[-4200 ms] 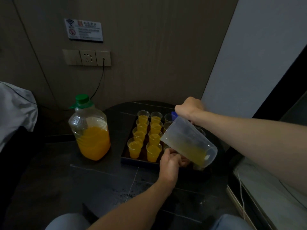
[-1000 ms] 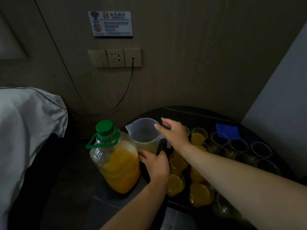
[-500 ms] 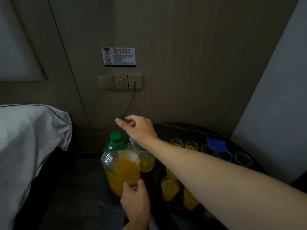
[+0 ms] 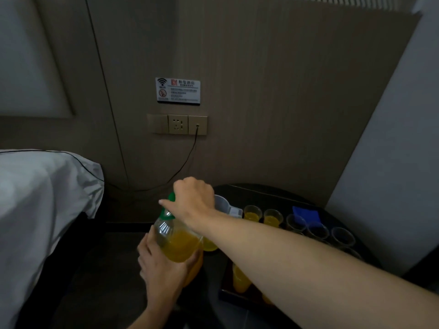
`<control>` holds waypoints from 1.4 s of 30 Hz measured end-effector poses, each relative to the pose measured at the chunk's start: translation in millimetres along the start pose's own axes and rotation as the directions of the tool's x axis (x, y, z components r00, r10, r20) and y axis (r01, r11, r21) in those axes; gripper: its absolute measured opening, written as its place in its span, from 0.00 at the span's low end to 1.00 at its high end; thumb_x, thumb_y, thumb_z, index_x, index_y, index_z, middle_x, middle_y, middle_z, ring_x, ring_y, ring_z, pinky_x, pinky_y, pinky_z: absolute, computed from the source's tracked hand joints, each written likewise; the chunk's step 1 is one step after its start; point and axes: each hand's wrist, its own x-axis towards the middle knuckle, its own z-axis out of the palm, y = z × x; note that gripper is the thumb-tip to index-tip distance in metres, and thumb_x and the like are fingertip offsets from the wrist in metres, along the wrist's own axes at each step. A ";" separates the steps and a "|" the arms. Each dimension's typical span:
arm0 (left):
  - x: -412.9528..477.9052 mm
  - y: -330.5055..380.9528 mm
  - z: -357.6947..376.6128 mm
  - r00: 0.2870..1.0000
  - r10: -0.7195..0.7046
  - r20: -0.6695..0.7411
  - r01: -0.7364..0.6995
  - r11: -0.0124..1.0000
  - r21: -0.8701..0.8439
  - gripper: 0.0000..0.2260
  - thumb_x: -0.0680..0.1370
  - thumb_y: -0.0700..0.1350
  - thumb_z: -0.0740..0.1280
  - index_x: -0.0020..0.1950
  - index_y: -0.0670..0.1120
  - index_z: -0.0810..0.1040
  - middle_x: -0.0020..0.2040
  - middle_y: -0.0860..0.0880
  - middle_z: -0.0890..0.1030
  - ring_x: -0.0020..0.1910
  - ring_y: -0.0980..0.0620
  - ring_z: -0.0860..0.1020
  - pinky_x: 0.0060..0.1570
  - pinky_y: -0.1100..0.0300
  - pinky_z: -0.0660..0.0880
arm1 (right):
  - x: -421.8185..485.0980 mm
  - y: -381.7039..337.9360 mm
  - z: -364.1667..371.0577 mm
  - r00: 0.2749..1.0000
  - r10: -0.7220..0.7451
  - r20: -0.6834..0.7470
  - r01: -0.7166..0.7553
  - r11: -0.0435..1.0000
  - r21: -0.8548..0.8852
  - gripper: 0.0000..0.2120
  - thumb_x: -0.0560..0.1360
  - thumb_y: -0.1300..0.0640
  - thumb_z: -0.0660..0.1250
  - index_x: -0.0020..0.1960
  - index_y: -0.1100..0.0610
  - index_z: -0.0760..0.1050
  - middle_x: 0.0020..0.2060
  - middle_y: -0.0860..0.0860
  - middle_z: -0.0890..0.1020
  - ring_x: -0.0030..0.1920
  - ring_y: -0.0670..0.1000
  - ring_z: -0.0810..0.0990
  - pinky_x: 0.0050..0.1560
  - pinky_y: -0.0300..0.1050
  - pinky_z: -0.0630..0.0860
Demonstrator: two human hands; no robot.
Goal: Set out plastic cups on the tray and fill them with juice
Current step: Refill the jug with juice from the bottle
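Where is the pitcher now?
In the head view, centre, the pitcher stands partly behind the right hand, between the bottle and the filled cups.

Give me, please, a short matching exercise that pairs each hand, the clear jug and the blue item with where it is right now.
Column one:
1 left hand
2 right hand
3 clear jug
4 blue item

Column two:
A on the green cap
B beyond the empty cups
C round the body of the juice bottle
D between that bottle and the filled cups

Pairs: 1-C; 2-A; 3-D; 4-B.
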 end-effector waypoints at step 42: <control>25.3 -13.5 -13.6 0.979 0.173 0.107 -0.172 0.985 -0.017 0.56 0.56 0.60 0.83 0.76 0.60 0.55 0.70 0.54 0.68 0.68 0.47 0.72 0.66 0.36 0.71 | 23.6 23.0 -18.3 0.899 -0.324 0.294 0.383 0.909 -0.167 0.19 0.78 0.35 0.65 0.53 0.50 0.74 0.45 0.48 0.77 0.48 0.52 0.78 0.40 0.48 0.73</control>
